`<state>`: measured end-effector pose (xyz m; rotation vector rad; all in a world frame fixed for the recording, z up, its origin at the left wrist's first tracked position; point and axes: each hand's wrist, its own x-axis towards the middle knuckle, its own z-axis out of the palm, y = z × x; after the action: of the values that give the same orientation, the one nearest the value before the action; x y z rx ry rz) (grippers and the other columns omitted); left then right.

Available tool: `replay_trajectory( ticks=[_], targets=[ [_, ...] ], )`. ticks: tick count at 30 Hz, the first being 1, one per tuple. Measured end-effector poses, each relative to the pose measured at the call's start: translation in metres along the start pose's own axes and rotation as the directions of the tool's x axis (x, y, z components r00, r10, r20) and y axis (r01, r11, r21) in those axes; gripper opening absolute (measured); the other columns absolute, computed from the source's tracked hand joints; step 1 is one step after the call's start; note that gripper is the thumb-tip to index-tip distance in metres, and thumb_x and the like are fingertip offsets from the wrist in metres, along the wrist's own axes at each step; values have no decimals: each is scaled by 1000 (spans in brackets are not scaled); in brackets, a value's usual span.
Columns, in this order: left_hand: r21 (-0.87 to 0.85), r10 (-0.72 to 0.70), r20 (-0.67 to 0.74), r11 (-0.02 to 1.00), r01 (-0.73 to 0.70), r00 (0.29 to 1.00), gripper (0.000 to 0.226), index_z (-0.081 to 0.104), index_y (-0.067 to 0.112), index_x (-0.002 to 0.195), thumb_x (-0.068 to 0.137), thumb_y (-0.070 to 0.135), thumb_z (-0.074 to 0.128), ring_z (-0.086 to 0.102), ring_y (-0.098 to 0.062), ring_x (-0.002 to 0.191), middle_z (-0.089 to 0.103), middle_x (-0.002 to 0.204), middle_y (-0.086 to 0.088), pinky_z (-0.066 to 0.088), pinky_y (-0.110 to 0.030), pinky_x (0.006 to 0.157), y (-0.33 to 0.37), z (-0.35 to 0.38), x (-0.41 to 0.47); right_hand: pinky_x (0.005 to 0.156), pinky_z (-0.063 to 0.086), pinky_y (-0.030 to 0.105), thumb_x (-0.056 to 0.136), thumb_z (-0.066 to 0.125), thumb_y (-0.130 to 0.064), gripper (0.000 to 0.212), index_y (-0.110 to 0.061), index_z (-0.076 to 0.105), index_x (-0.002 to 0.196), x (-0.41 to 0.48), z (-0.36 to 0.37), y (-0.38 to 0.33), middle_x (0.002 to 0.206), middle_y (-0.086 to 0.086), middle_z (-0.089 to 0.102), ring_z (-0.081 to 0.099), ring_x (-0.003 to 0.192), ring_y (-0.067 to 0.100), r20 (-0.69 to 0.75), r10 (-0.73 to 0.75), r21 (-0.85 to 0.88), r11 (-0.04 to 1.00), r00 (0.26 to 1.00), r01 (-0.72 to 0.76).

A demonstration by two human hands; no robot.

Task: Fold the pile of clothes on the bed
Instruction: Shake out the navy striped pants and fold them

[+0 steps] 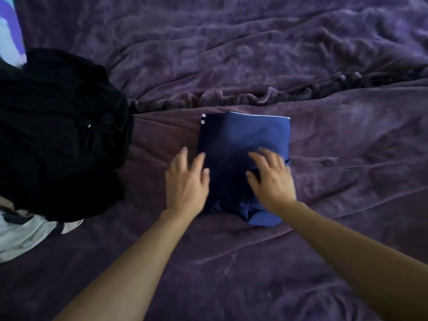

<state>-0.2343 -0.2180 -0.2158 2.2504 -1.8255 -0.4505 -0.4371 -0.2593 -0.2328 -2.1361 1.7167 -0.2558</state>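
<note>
Bed (347,228) surface is covered edge to edge by a deep purple plush blanket (301,42). The blanket is heavily creased in the far half and smoother nearer the person. A bunched ridge (254,96) of the same fabric crosses the bed from left of centre toward the upper right. No more of the room shows beyond the bedding.

A navy blue folded garment (245,140) lies at the centre of the bed, just on the near side of the ridge. It forms a roughly rectangular packet with a thin white line along its far edge and white bars at its far left corner. Its near end is looser, with folds showing.

The left hand (186,179) sits at the garment's left edge, fingers straight and spread, holding nothing. The right hand (271,177) lies over the near right part of the garment, fingers likewise spread and flat. Both hands are blurred, so firm contact cannot be confirmed.

A pile of clothes (58,135), black and unfolded, is heaped at the left edge of the bed, apart from the garment. A pale cloth (23,237) with dark markings shows beneath its near side. A blue and violet item (9,31) shows in the top left corner; what it is cannot be told.
</note>
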Motion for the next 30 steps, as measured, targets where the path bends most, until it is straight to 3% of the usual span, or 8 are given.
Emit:
replay_trajectory(
  ticks=[4, 6, 8, 12, 15, 20, 26, 30],
  targets=[
    [200, 226, 140, 947, -251, 964, 55, 23, 35, 149, 97, 51, 33, 3, -42, 145, -3, 160, -14, 16, -62, 111, 32, 43, 36, 108, 26, 54, 95, 47, -49, 63, -30, 26, 151, 6, 8, 45, 161, 10, 13, 10, 148, 32, 38, 158, -171, 974, 987, -150],
    [237, 183, 187, 945, -225, 965, 59, 13, 38, 150, 96, 57, 27, -5, -45, 144, -14, 160, -10, 9, -67, 110, 24, 66, 60, 110, 23, 55, 93, 38, -59, 67, -36, 15, 152, 9, 27, 53, 162, 8, 5, 5, 148, 33, 55, 185, -179, 969, 981, -173],
    [240, 104, 180, 960, -146, 978, 64, 6, 40, 150, 94, 61, 27, -1, -49, 142, -15, 159, -11, 12, -68, 109, 5, 83, 79, 109, 23, 56, 90, 32, -66, 71, -39, 10, 152, 7, 48, 55, 162, 7, 0, 4, 147, 35, 56, 208, -171, 966, 976, -196],
    [261, 68, 113, 961, -95, 991, 70, -3, 39, 150, 91, 66, 24, 14, -51, 139, -6, 156, -27, 20, -63, 109, -22, 104, 88, 109, 26, 56, 87, 29, -72, 75, -42, 5, 151, -1, 78, 59, 162, 8, -7, 5, 146, 39, 47, 260, -149, 957, 964, -251],
    [201, 63, 55, 977, -73, 997, 67, 3, 37, 151, 94, 62, 26, 22, -49, 138, 9, 152, -35, 27, -56, 108, -19, 106, 83, 104, 31, 56, 84, 35, -74, 80, -41, 7, 151, 4, 76, 58, 161, 13, -5, 17, 143, 40, -1, 284, -63, 957, 959, -284],
    [189, 43, 35, 981, -49, 998, 60, 17, 34, 151, 97, 52, 35, 45, -40, 109, 40, 133, -28, 40, -49, 87, -9, 98, 63, 90, 45, 52, 77, 51, -74, 89, -47, 4, 147, 16, 67, 52, 161, 10, 2, 39, 130, 41, -48, 400, 85, 914, 915, -396],
    [70, 24, 81, 997, -29, 996, 56, 30, 29, 148, 96, 35, 50, 53, -34, 90, 40, 122, -19, 42, -39, 64, 10, 74, 64, 75, 49, 44, 82, 59, -60, 79, -41, 17, 147, 13, 46, 42, 149, 9, 26, 55, 113, 37, -64, 377, -15, 925, 924, -379],
    [79, 69, 110, 994, -77, 992, 52, 37, 24, 145, 96, 27, 53, 57, -35, 83, 41, 123, -18, 40, -37, 59, 36, 45, 35, 64, 50, 40, 83, 66, -48, 72, -34, 34, 145, -18, 8, 29, 139, 11, 39, 60, 102, 36, -96, 314, -33, 947, 944, -319]
  ],
)
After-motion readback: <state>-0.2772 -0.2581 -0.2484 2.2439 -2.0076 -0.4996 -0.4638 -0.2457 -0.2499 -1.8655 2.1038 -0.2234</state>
